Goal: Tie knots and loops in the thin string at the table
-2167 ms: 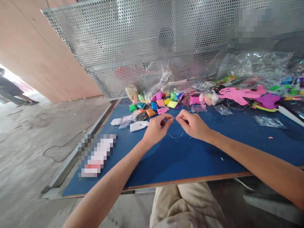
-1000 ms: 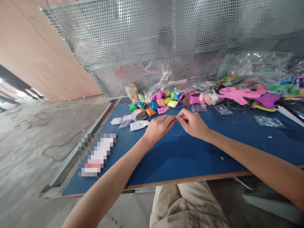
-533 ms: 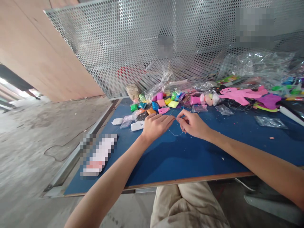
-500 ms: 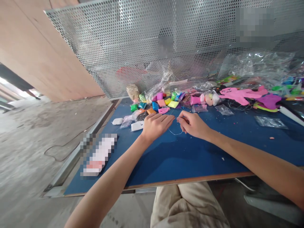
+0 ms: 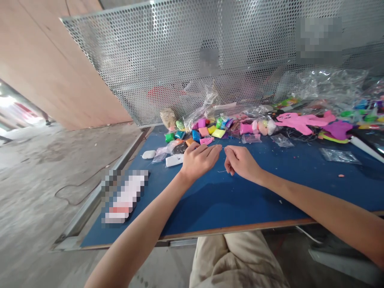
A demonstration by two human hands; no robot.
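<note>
A thin pale thread (image 5: 222, 171) shows near my hands, with a short stretch of it between the fingertips. My left hand (image 5: 201, 160) is closed in a pinch at one end, back of the hand up. Facing it, my right hand (image 5: 242, 163) has its fingers curled in and pinched on the thread, with a loose bit sticking out below them. Only a small gap separates the two hands, which are above the blue table (image 5: 228, 204). Most of the thread is hidden by my fingers.
Behind my hands lie several colourful clay packets (image 5: 204, 132), a pink cut-out figure (image 5: 300, 121) and clear plastic bags (image 5: 330, 86). A perforated metal panel (image 5: 180, 52) stands at the back. To the left are a white case (image 5: 149, 154) and a blurred-out white item (image 5: 129, 196).
My right hand has curled further inward and its wrist has turned. The hanging loop of thread between the hands has shrunk to a short visible bit. My left hand has barely moved.
</note>
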